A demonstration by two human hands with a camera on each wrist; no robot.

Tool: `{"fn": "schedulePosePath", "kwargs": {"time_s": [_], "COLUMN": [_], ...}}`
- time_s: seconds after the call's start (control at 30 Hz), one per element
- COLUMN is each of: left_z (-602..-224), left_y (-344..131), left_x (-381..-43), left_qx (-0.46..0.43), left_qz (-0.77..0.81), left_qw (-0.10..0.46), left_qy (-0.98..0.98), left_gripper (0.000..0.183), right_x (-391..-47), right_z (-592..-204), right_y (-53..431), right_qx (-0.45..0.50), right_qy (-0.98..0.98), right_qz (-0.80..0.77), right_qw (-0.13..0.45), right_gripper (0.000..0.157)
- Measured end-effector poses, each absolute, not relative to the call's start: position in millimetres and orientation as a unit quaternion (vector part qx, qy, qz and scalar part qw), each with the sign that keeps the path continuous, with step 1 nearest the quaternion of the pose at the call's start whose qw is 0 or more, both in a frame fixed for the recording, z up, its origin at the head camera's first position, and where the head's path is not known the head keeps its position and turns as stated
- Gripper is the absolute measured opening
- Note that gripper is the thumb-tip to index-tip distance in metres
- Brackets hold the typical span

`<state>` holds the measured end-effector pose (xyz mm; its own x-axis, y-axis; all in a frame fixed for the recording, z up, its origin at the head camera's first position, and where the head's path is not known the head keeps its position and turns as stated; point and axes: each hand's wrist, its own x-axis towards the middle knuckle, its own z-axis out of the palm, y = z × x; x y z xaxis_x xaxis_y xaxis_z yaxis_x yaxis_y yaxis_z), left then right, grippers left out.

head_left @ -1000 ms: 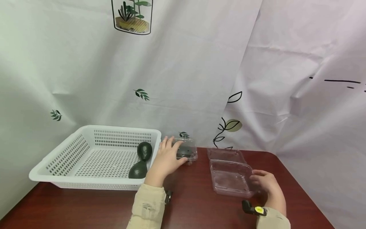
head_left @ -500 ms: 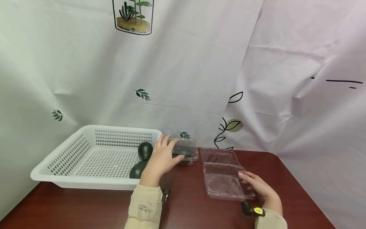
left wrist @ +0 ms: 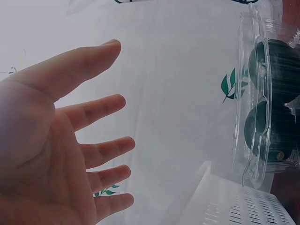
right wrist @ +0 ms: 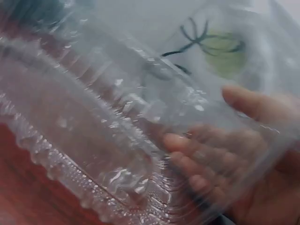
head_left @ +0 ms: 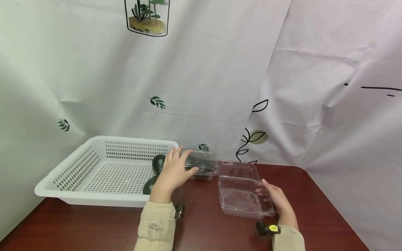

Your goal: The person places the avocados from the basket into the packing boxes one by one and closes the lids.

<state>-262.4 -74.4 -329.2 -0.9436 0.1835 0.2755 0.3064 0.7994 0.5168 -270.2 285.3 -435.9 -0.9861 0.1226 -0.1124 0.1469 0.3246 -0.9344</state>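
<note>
Over the right rim of the white basket (head_left: 100,198), my left hand (head_left: 171,176) hangs with spread, straight fingers and holds nothing. Two dark green avocados (head_left: 158,163) lie in the basket's right side, partly covered by that hand. Just right of it a closed clear plastic clamshell box (head_left: 202,157) stands with avocados (left wrist: 276,131) inside. My right hand (head_left: 279,200) is at the right wall of an open clear plastic clamshell box (head_left: 240,197). Its fingers (right wrist: 208,150) show through the plastic, and its thumb points upward near the rim. The open box holds nothing.
The dark red wooden table (head_left: 201,226) has a rounded corner at the back right. A white hanging cloth (head_left: 204,87) with plant prints rises right behind the table. The open box's lid (head_left: 237,169) lies back toward the cloth, close to the filled box.
The open clamshell box has slid left toward the filled one, with my right hand moving left along its right wall. My left hand has drawn back left from the filled box.
</note>
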Motion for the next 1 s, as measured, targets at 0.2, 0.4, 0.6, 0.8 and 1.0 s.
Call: {"fn": "schedulePosePath", "kwargs": {"time_s": [0.2,0.4,0.6,0.8,1.0], "left_z": [-327.6,-326.2,-326.9,-327.7,-319.4], "left_y": [-75.5,-76.0,-77.6,-87.4,-108.9], "left_x": [-262.5,-262.5,-263.5,-262.9,-261.4], "left_qx": [-0.128,-0.123,-0.122,-0.124,-0.109], "left_qz": [-0.294,-0.291,-0.289,-0.285,-0.268], "left_qw": [0.11,0.113,0.112,0.114,0.13], "left_qy": [-0.941,-0.942,-0.943,-0.944,-0.948], "left_gripper": [0.063,0.063,0.063,0.062,0.065], "right_x": [-273.7,-274.9,-277.4,-279.2,-282.7], "right_z": [-433.6,-435.6,-440.5,-448.5,-451.0], "right_y": [279.4,280.6,281.8,273.8,269.3], "right_qx": [0.102,0.088,0.067,0.032,0.028], "right_qy": [0.829,0.807,0.735,0.692,0.678], "right_qz": [-0.549,-0.584,-0.674,-0.72,-0.732], "right_qw": [0.011,-0.003,-0.025,-0.044,-0.061], "right_gripper": [0.066,0.058,0.054,0.046,0.043]}}
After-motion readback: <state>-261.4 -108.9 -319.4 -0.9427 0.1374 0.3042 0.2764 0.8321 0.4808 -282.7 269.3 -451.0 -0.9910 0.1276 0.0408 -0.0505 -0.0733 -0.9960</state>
